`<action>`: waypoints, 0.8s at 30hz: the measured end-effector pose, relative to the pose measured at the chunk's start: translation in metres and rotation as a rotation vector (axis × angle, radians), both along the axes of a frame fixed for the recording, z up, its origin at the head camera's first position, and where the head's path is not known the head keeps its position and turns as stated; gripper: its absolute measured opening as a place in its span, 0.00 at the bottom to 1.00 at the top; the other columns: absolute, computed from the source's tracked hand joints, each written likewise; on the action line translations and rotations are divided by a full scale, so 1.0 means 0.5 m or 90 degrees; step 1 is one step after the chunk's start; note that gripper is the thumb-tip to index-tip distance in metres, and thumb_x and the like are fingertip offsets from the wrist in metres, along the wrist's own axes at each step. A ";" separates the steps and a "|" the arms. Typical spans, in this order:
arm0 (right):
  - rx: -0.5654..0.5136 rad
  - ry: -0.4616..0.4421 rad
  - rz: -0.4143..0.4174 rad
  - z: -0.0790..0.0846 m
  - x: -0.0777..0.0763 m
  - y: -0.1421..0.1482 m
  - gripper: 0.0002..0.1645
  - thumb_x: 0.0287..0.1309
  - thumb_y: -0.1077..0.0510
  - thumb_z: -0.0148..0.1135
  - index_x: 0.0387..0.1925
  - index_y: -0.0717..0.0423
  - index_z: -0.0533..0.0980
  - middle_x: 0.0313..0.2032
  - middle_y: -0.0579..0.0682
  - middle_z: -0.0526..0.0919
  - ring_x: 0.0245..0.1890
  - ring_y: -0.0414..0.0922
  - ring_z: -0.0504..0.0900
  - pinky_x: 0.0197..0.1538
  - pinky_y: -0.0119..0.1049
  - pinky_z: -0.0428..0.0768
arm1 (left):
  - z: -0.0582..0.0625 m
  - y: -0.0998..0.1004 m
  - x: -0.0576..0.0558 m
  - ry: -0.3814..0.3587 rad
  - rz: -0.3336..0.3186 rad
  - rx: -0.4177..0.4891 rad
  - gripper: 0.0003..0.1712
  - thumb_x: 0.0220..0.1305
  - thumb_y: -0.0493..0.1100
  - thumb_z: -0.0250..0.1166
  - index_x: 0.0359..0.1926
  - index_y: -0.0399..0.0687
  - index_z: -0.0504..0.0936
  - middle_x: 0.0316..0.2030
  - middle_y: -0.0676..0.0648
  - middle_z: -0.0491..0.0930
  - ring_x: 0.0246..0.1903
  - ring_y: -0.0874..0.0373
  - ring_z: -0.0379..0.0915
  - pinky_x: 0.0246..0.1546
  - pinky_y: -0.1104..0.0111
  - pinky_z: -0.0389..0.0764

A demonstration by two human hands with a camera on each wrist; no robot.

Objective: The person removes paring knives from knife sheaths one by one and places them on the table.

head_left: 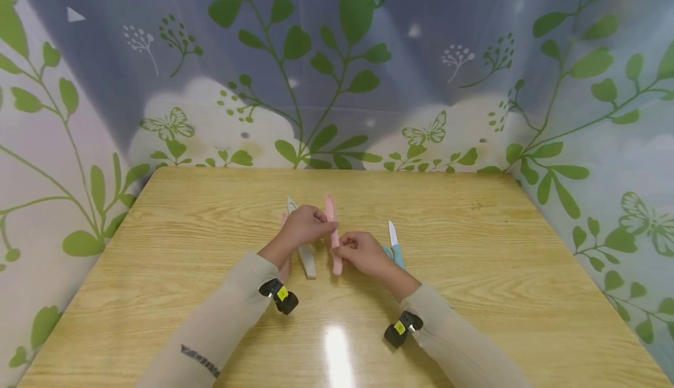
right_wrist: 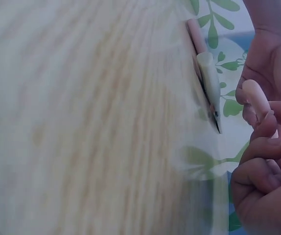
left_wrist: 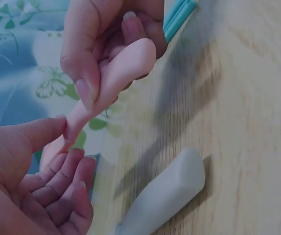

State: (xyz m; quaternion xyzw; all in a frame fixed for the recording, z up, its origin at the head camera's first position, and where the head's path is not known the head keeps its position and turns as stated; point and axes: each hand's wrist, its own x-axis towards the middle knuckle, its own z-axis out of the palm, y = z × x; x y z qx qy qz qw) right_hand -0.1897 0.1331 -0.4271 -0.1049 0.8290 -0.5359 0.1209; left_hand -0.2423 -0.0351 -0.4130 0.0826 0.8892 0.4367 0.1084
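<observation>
Above the table, both hands hold one long pink-handled tool point(head_left: 336, 239), slim and slightly curved; whether its upper part is a sheath or a blade I cannot tell. The left hand point(head_left: 308, 224) pinches its far half between thumb and fingers. Nearer the person, the right hand point(head_left: 365, 253) pinches the smooth rounded handle point(left_wrist: 123, 66). Beneath the left hand lies a white-handled peeler point(head_left: 307, 262) with a slotted, pointed tip. Partly hidden beside it is another pink tool point(head_left: 285, 272). Next to the right hand rests a blue-handled knife point(head_left: 397, 253) with a white blade.
The wood-grain table point(head_left: 474, 312) is bordered at the back and sides by a curtain point(head_left: 337, 113) printed with leaves and butterflies. A blue looped piece point(head_left: 388, 252) lies against the knife, mostly behind the right hand.
</observation>
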 end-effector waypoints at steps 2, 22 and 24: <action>-0.007 -0.004 0.015 0.013 0.009 0.000 0.08 0.59 0.63 0.58 0.35 0.67 0.77 0.17 0.49 0.71 0.18 0.37 0.63 0.24 0.30 0.64 | 0.001 0.000 0.006 -0.001 0.000 0.019 0.17 0.57 0.52 0.68 0.34 0.42 0.79 0.30 0.45 0.81 0.27 0.56 0.72 0.24 0.71 0.71; -0.060 -0.029 0.067 -0.014 0.031 0.027 0.09 0.58 0.60 0.61 0.36 0.64 0.77 0.14 0.43 0.69 0.15 0.36 0.61 0.18 0.28 0.60 | 0.005 -0.006 0.059 -0.170 -0.036 0.334 0.12 0.64 0.38 0.62 0.43 0.31 0.79 0.34 0.42 0.84 0.32 0.57 0.80 0.43 0.63 0.82; -0.060 -0.034 0.069 -0.010 0.034 0.031 0.09 0.59 0.60 0.62 0.37 0.64 0.78 0.14 0.43 0.69 0.14 0.37 0.61 0.18 0.28 0.60 | 0.004 -0.008 0.063 -0.180 -0.045 0.361 0.13 0.66 0.38 0.60 0.45 0.29 0.78 0.36 0.40 0.84 0.31 0.59 0.81 0.39 0.67 0.83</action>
